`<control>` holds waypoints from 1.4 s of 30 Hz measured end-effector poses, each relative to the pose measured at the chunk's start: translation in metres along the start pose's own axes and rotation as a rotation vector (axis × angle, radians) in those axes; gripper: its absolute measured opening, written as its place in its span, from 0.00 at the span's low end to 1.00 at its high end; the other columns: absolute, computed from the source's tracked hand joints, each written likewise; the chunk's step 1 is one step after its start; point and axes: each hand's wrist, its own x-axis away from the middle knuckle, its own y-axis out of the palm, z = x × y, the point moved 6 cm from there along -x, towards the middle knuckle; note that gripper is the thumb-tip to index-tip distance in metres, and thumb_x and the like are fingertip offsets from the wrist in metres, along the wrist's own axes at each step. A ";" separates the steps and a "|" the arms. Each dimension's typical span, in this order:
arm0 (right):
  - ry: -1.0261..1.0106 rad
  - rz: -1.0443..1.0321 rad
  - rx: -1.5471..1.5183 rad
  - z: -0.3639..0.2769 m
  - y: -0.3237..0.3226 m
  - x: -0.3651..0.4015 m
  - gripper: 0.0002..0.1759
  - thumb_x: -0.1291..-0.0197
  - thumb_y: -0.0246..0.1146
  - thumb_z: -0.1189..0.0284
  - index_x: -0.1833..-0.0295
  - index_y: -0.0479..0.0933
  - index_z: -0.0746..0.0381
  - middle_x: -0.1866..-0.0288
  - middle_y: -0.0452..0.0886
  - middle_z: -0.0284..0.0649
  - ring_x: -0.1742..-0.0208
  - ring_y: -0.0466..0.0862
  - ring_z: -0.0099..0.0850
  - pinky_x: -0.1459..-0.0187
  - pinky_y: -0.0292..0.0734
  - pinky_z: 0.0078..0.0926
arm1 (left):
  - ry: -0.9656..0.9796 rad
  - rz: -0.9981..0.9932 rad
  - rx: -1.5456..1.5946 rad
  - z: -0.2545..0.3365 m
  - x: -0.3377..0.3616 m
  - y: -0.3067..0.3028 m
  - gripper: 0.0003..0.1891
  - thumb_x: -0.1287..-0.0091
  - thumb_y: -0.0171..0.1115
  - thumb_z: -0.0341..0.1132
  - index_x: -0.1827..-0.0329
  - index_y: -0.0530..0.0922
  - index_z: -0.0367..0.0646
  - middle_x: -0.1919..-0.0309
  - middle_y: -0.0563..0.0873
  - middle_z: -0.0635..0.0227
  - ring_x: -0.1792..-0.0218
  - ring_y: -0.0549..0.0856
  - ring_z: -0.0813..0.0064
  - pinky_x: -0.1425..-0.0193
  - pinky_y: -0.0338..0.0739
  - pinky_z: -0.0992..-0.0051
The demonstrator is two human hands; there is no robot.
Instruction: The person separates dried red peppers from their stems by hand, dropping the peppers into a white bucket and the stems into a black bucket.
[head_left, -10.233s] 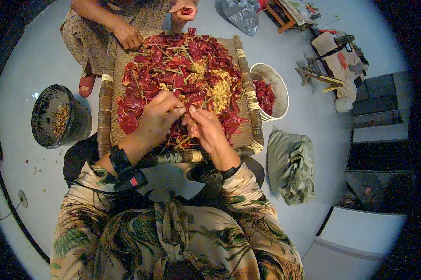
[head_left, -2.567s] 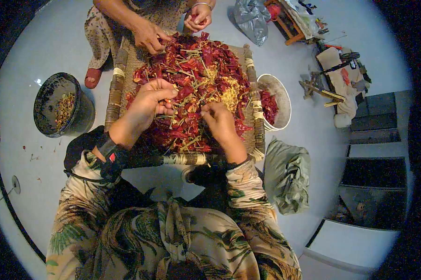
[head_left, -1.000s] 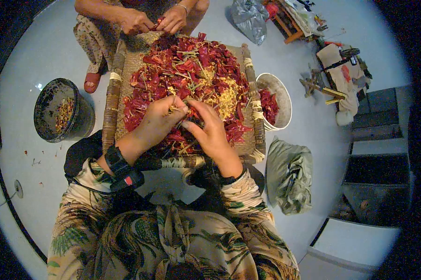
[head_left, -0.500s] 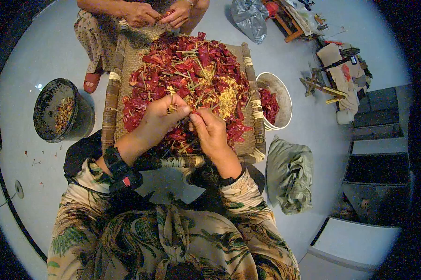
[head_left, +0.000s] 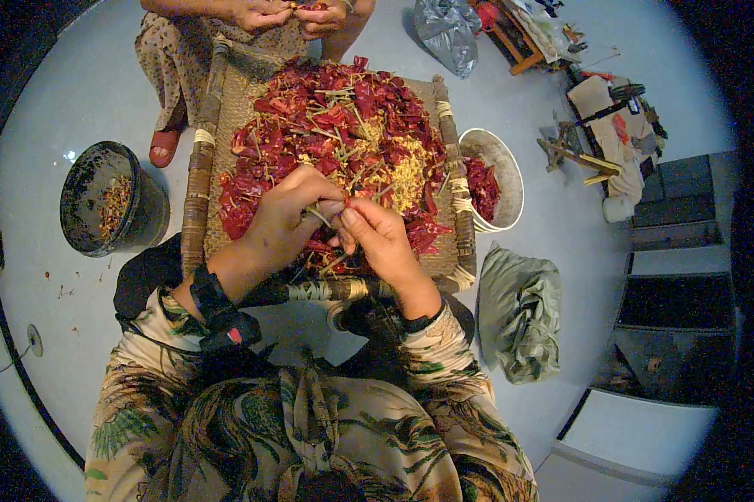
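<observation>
Dried red chili pieces (head_left: 335, 109), mixed with stems and yellow seeds (head_left: 408, 176), cover a woven tray (head_left: 236, 75) with wooden edges. Over the near part of the heap, my left hand (head_left: 289, 209) pinches a thin pale stem (head_left: 318, 216). My right hand (head_left: 379, 234) meets it at the fingertips, its thumb and forefinger closed on a small red chili piece (head_left: 349, 203). The fingers largely hide both pieces.
A dark bucket (head_left: 76, 201) with scraps stands left; a white bucket (head_left: 511, 176) holding red chilies (head_left: 481, 188) stands right. A green sack (head_left: 519, 314) lies on the floor. Across the tray, another person's hands (head_left: 289, 17) hold something small. A grey plastic bag (head_left: 448, 38) lies beyond.
My fingertips have shifted slightly and a pale stem now shows more clearly between them. The other person's hands have moved up toward the top edge of the view.
</observation>
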 end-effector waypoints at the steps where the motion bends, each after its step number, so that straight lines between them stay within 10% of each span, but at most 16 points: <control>1: 0.005 -0.024 -0.024 0.000 0.001 0.000 0.13 0.31 0.51 0.66 0.62 0.73 0.64 0.75 0.73 0.31 0.76 0.73 0.19 0.67 0.76 0.23 | -0.029 -0.017 0.019 0.001 0.001 0.000 0.06 0.40 0.61 0.31 0.68 0.76 0.38 0.70 0.78 0.63 0.65 0.80 0.67 0.61 0.73 0.72; 17: -0.013 -0.164 -0.061 -0.013 0.002 0.003 0.15 0.32 0.53 0.64 0.64 0.74 0.65 0.76 0.74 0.32 0.75 0.75 0.21 0.68 0.74 0.20 | -0.915 -0.048 1.185 -0.035 0.030 0.029 0.05 0.35 0.59 0.33 0.66 0.72 0.45 0.81 0.71 0.79 0.83 0.65 0.88 0.79 0.56 0.85; 29: -0.002 -0.049 0.016 -0.003 -0.003 0.001 0.14 0.32 0.53 0.65 0.61 0.76 0.64 0.75 0.74 0.30 0.75 0.73 0.19 0.70 0.70 0.18 | -0.361 -0.112 0.295 -0.017 0.008 0.005 0.06 0.37 0.62 0.31 0.64 0.76 0.38 0.71 0.82 0.69 0.68 0.80 0.82 0.61 0.76 0.78; 42: -0.009 -0.065 0.181 -0.013 -0.003 0.006 0.13 0.33 0.54 0.65 0.65 0.75 0.65 0.76 0.72 0.30 0.72 0.73 0.19 0.70 0.69 0.22 | -0.323 -0.263 0.232 -0.014 0.006 0.006 0.05 0.40 0.64 0.31 0.66 0.78 0.38 0.71 0.82 0.70 0.67 0.78 0.83 0.61 0.74 0.79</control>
